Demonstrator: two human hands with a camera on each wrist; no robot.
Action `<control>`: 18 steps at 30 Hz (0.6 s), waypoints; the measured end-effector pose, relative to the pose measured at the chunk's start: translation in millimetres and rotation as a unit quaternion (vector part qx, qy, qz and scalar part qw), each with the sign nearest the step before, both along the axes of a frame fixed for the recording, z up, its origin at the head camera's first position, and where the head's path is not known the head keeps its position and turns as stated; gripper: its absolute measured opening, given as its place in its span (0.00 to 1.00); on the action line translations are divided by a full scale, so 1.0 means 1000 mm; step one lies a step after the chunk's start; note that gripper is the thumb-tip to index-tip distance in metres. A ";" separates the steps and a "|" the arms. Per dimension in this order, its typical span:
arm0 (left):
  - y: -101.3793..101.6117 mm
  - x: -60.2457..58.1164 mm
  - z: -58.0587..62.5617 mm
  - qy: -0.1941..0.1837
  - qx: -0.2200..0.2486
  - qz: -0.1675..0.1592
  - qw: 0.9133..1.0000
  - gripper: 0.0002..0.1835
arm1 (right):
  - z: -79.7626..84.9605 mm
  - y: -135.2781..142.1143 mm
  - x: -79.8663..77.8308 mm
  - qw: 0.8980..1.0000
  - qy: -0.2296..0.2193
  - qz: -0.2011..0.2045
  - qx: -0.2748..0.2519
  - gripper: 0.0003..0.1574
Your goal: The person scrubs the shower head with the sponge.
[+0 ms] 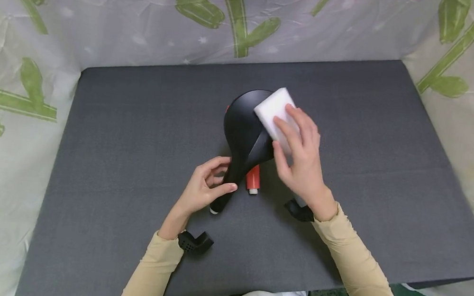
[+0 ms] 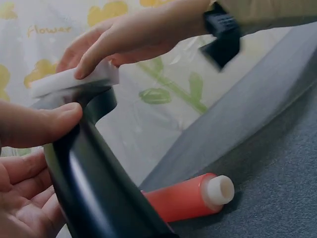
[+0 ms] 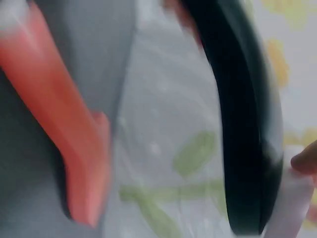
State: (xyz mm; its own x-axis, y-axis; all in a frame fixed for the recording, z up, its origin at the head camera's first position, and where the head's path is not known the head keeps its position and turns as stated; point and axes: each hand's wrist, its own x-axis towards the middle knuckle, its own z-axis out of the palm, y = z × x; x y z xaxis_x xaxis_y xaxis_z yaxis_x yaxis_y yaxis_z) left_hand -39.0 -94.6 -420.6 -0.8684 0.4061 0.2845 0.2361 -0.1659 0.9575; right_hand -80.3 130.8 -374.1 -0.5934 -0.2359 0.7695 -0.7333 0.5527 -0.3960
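Note:
My left hand [image 1: 201, 187] holds the handle of a black shower head [image 1: 243, 125], thumb on top and fingers around the side. The shower head is raised over the table, its broad round end pointing away and its white-tipped handle end towards me. In my right hand [image 1: 302, 161] is a white sponge [image 1: 276, 109], pinched between thumb and fingers against the right side of the round end. Under the shower head lies a long red object [image 1: 253, 178] with a white tip [image 2: 220, 190]; the shower head hides much of it in the head view.
A dark grey cloth covers the table [image 1: 136, 124]. Pale curtains [image 1: 125, 13] with green leaf prints hang behind and at both sides. Each wrist wears a black camera mount [image 1: 195, 242]. The table's front edge runs close to the person's body.

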 end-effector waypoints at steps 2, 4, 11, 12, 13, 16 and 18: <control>0.000 -0.001 0.001 -0.002 -0.015 0.022 1.000 0.26 | -0.008 -0.009 0.010 0.998 0.012 0.030 0.044 0.22; 0.001 -0.001 0.003 0.001 -0.042 0.051 0.998 0.27 | -0.015 -0.017 0.019 0.993 0.027 0.061 0.098 0.22; 0.009 0.008 0.027 0.058 -0.138 0.103 0.983 0.25 | -0.007 -0.026 0.015 0.977 0.065 0.093 0.179 0.22; 0.011 0.009 0.030 0.063 -0.142 0.101 0.983 0.25 | -0.003 -0.025 0.011 0.979 0.067 0.089 0.170 0.22; 0.012 0.010 0.031 0.065 -0.144 0.098 0.983 0.25 | 0.002 -0.024 0.006 0.982 0.066 0.084 0.155 0.22; 0.015 0.011 0.035 0.062 -0.148 0.095 0.982 0.24 | 0.014 -0.016 -0.007 0.993 0.058 0.047 0.097 0.23; 0.015 0.012 0.036 0.061 -0.147 0.094 0.983 0.24 | 0.020 -0.010 -0.015 0.998 0.039 0.015 0.048 0.23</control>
State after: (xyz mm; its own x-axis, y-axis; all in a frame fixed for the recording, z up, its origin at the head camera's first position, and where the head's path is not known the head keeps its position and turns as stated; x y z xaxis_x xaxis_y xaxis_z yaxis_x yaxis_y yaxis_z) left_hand -26.7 -79.2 -384.9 -0.9027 0.3223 0.2849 0.3516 0.1711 0.9204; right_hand -95.4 121.1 -353.6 -0.5238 -0.3273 0.7864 -0.7763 0.5635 -0.2826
